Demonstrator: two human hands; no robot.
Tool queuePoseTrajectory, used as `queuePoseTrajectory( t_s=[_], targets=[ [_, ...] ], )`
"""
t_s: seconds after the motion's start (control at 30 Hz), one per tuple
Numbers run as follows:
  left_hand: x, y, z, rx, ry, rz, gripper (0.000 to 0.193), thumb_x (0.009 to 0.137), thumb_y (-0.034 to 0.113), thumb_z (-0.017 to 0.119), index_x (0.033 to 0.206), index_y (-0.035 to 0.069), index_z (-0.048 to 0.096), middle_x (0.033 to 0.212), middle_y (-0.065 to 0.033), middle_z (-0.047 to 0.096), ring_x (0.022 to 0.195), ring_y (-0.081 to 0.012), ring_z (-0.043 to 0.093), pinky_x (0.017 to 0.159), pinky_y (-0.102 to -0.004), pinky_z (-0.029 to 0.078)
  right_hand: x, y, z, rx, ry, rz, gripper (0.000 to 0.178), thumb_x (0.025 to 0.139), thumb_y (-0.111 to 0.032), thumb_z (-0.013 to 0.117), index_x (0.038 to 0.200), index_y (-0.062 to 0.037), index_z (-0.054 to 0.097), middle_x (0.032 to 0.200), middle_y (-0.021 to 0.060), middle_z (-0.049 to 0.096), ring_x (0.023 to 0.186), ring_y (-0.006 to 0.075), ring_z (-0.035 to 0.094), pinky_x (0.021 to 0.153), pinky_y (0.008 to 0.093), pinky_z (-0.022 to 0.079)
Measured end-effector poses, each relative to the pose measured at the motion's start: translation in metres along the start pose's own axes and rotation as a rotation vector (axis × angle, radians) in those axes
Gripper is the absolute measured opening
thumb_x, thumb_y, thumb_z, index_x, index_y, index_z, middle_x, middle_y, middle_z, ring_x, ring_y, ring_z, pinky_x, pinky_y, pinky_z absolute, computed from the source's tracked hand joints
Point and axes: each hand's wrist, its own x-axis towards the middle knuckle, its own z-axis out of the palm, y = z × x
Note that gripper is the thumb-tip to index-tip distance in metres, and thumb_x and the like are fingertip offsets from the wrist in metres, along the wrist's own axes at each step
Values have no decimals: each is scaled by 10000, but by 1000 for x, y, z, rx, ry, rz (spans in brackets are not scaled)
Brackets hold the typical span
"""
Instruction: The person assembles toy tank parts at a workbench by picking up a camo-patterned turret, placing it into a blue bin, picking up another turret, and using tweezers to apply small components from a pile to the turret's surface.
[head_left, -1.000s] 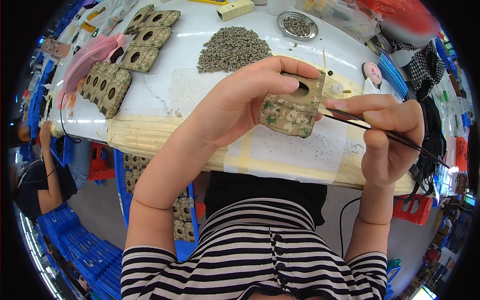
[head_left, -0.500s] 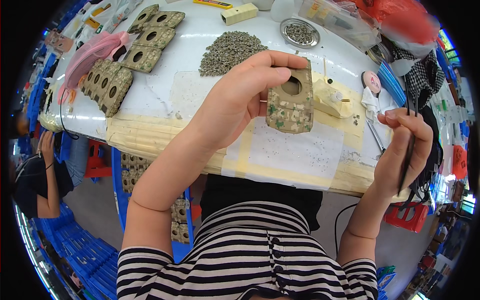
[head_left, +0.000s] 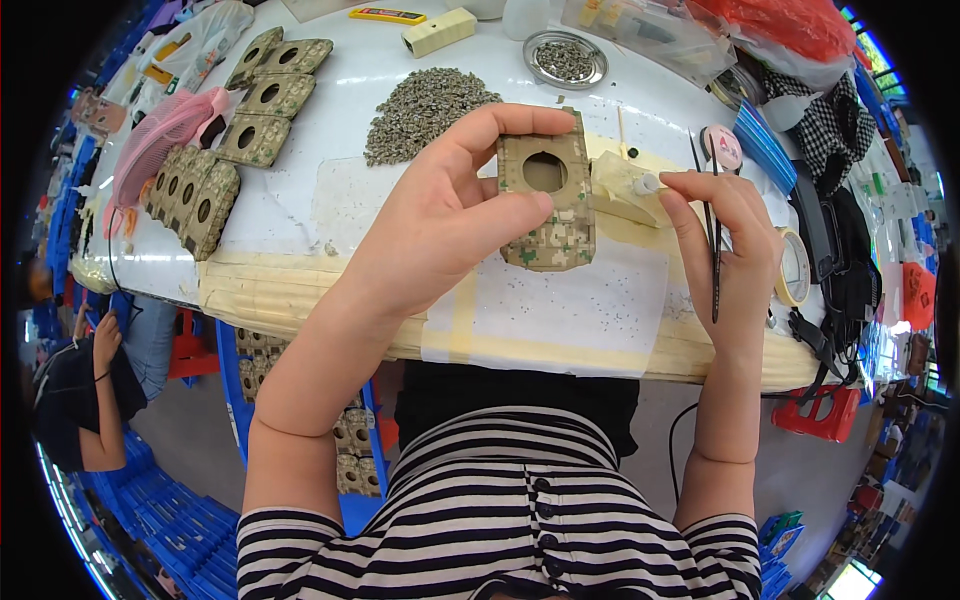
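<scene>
My left hand (head_left: 430, 215) grips a flat camouflage-patterned case (head_left: 547, 232) by its left side, index finger along the top edge and thumb on its face. The case has a large round opening and is held up above the table. Black tweezers (head_left: 716, 255) are tucked in my right hand (head_left: 735, 225), prongs pointing away from me. My right thumb and index finger are at a small white cap or nozzle (head_left: 647, 184) on a cream, tape-wrapped block (head_left: 612, 180). Whether they touch it is hard to tell.
A heap of small metal pieces (head_left: 425, 115) lies behind my left hand, with more in a round metal dish (head_left: 565, 60). Several camouflage cases (head_left: 262, 95) are stacked far left beside a pink mesh item (head_left: 165, 140). A tape roll (head_left: 793, 265) sits at right.
My right hand has moved left from the table's right side to the white cap, tweezers still in it. The left thumb has shifted down the case. The whole view has shifted slightly.
</scene>
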Motion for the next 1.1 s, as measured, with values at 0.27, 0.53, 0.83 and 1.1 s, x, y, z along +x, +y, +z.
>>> queuePoseTrajectory(
  t_s=[0.27,0.53,0.83,1.1],
  targets=[
    [-1,0,2,27,-20,36,472,821,28,561,1278,-12,446,1198,-133,562,1112,-197,578,943,-315,472,2,-17,-10,-33,193,-119,121,731,12,727,825,-17,657,731,82,615,662,188,556,604,268,431],
    [-2,0,3,15,-11,23,481,802,8,538,1275,-13,452,1192,-120,561,1104,-178,569,933,-306,470,-6,-28,6,517,67,-64,94,845,9,626,923,-6,577,825,70,654,681,150,539,626,236,436],
    [-2,1,4,26,-9,18,477,801,7,538,1270,-18,457,1187,-117,561,1094,-165,567,922,-296,471,-7,-33,14,622,26,29,53,869,8,598,916,-8,581,835,58,664,683,124,534,618,218,435],
    [-3,2,5,42,-8,21,464,820,15,548,1272,-17,449,1183,-115,563,1091,-160,569,915,-293,478,-7,-31,14,631,19,29,45,877,-1,593,920,-2,579,832,64,657,703,123,550,627,214,435]
  ],
)
